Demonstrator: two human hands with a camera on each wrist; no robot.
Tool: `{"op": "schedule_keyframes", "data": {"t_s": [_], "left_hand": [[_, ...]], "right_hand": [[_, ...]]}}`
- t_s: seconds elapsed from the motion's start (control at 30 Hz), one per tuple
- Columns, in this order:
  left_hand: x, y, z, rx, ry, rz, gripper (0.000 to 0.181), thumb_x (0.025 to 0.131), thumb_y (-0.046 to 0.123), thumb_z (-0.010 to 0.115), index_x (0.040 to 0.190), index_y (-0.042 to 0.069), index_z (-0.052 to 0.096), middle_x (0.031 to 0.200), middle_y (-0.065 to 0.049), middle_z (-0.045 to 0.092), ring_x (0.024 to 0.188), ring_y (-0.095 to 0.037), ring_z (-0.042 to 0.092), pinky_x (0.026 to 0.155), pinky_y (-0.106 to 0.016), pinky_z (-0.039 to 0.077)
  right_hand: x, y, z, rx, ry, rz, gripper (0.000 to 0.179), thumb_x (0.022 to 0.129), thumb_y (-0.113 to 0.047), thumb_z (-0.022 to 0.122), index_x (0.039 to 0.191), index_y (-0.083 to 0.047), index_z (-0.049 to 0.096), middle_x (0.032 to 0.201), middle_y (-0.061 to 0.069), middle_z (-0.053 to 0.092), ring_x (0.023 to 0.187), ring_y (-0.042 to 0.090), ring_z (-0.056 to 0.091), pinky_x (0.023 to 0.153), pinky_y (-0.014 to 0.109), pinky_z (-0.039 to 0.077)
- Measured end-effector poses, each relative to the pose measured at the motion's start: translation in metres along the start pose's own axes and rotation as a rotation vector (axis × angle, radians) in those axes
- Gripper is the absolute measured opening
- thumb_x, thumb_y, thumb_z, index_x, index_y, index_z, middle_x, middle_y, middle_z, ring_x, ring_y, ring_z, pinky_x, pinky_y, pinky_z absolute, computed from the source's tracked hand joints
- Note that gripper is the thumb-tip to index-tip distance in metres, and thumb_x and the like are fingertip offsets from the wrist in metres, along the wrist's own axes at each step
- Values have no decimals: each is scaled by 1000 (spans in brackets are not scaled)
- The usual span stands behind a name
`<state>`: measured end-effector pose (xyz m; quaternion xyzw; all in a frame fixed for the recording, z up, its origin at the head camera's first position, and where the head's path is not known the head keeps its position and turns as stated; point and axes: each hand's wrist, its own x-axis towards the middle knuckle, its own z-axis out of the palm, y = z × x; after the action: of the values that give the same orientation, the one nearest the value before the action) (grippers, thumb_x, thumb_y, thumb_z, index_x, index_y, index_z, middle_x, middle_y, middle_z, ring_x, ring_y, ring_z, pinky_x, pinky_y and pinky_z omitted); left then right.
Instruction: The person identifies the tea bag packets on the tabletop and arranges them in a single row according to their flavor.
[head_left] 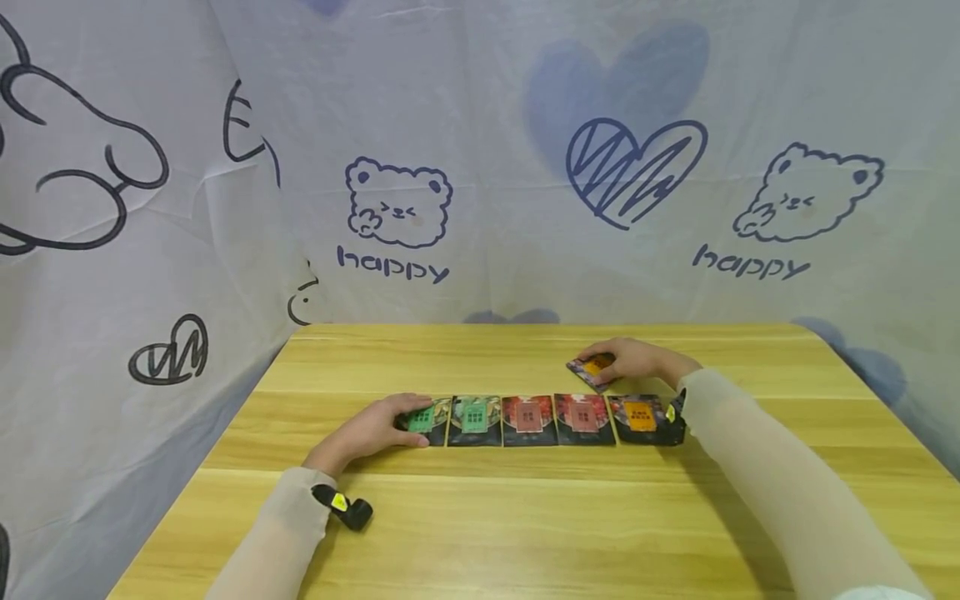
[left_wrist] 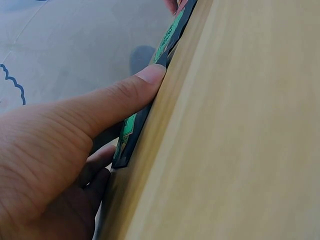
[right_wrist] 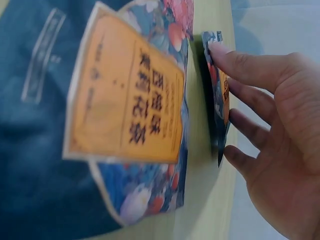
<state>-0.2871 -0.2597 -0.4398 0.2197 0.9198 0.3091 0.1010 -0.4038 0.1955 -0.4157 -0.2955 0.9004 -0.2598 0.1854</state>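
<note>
Several tea sachets form a side-by-side row on the table. My left hand [head_left: 378, 427] grips the leftmost green-labelled tea sachet [head_left: 422, 421], thumb along its near edge and fingers at its far side. To its right lie a second green-labelled sachet [head_left: 476, 421], two red-labelled sachets [head_left: 528, 421] and an orange-labelled sachet [head_left: 640, 419]. Behind the row's right end, my right hand [head_left: 636, 360] holds another orange-labelled tea sachet [head_left: 595, 367]. In the right wrist view this held sachet [right_wrist: 220, 95] stands tilted between thumb and fingers, partly hidden by them.
The wooden table [head_left: 480, 525] extends in front of the row and behind it to its back edge. A white cloth [head_left: 495, 108] with bear and heart drawings hangs behind and to the left. My right forearm [head_left: 787, 467] reaches past the row's right end.
</note>
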Motion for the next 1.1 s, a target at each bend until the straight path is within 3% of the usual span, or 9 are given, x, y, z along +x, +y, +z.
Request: {"op": "schedule_keyframes", "data": {"t_s": [0.1,0.33,0.6,1.1], "left_hand": [[1,1,0,1,-2,2,75,83,42,76,147,14,47,152,-14,39,140,-36,32,111,-54,30],[1,0,4,10,0,21,76,84,43,76,147,13,47,151,-15,39,140,-37,32,111,-55,29],[1,1,4,12,6,27,76,84,42,75,147,11,46,151,-17,39,140,-39,31,111,-56,29],[1,3,6,-16,12,23,76,84,41,76,147,11,47,151,-16,40,140,-39,31,111,-56,28]], "right_hand": [[-4,4,-1,-13,33,15,49,96,-24,66,140,-8,54,142,22,47,119,36,51,98,54,43],[-21,13,0,-49,98,77,47,97,-25,64,140,-7,55,140,23,49,112,32,54,95,52,45],[-35,24,-3,-126,172,141,49,96,-29,66,138,-5,56,138,23,52,121,40,50,102,58,39],[-81,59,-6,-180,348,195,53,92,-35,70,125,6,61,120,26,61,110,42,57,95,57,45]]}}
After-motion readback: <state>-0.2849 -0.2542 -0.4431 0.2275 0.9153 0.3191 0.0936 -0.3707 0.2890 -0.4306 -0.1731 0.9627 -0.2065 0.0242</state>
